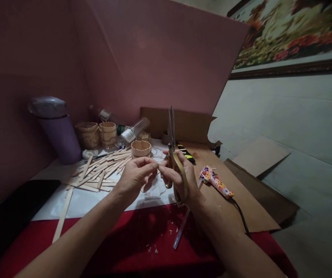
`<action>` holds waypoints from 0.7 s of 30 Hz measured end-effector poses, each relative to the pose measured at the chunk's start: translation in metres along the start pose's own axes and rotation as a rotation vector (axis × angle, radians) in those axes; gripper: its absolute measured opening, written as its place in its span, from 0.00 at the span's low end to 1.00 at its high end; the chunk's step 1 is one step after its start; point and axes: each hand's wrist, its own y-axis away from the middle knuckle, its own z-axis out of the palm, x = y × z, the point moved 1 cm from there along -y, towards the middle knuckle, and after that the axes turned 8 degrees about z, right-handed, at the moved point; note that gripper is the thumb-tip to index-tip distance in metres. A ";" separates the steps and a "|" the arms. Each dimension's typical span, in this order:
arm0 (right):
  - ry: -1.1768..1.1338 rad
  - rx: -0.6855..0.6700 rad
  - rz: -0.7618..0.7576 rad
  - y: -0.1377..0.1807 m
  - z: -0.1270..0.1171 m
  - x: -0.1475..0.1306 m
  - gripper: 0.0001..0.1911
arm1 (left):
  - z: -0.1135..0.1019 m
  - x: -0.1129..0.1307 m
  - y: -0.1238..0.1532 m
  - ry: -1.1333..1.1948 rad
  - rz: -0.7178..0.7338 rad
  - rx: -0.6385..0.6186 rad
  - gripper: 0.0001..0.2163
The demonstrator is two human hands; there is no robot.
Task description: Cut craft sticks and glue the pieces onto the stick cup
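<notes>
My right hand (186, 173) has its fingers through the gold-coloured handles of a pair of scissors (172, 146). Their blades point up and look nearly together. My left hand (138, 175) is closed in a pinch, its fingertips meeting those of my right hand. Whatever lies between the fingertips is too small to make out. Just beyond my hands stands a small round cup made of wooden sticks (141, 149) with a scalloped rim. A heap of flat wooden craft sticks (103, 170) spreads over the white sheet (81, 202) to the left.
On the cardboard (241, 204) to the right lies a flower-patterned glue gun (216, 182), its clear glue stick (180, 231) reaching over the red cloth (110, 247). A yellow-black box cutter (186, 153) lies behind. At the back stand wooden cups (108, 134), a plastic bottle (135, 129) and a purple container (60, 135).
</notes>
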 end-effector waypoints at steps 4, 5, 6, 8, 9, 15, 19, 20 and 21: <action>-0.055 0.038 0.004 0.000 -0.003 -0.004 0.24 | 0.001 -0.001 0.001 -0.020 0.023 -0.044 0.13; -0.062 0.040 0.007 0.000 -0.005 -0.004 0.24 | 0.001 -0.001 0.001 -0.032 0.030 -0.057 0.13; -0.065 0.036 0.013 -0.001 -0.006 -0.005 0.24 | 0.001 -0.001 0.001 -0.039 0.037 -0.067 0.13; -0.064 0.014 0.025 -0.002 -0.007 -0.004 0.25 | 0.001 -0.001 0.001 -0.038 0.050 -0.075 0.13; -0.057 -0.004 0.033 -0.002 -0.008 -0.004 0.25 | 0.001 0.000 0.001 -0.040 0.060 -0.074 0.13; -0.033 -0.012 0.034 0.000 -0.006 -0.004 0.23 | -0.003 -0.001 0.001 -0.098 0.098 -0.107 0.12; -0.023 0.005 0.030 -0.002 -0.007 -0.004 0.24 | -0.002 0.000 0.001 -0.073 0.070 -0.135 0.11; -0.026 0.005 0.035 -0.002 -0.007 -0.005 0.24 | -0.001 0.001 0.001 -0.074 0.064 -0.134 0.11; -0.028 0.005 0.042 -0.002 -0.008 -0.005 0.25 | -0.001 0.001 0.001 -0.077 0.059 -0.132 0.11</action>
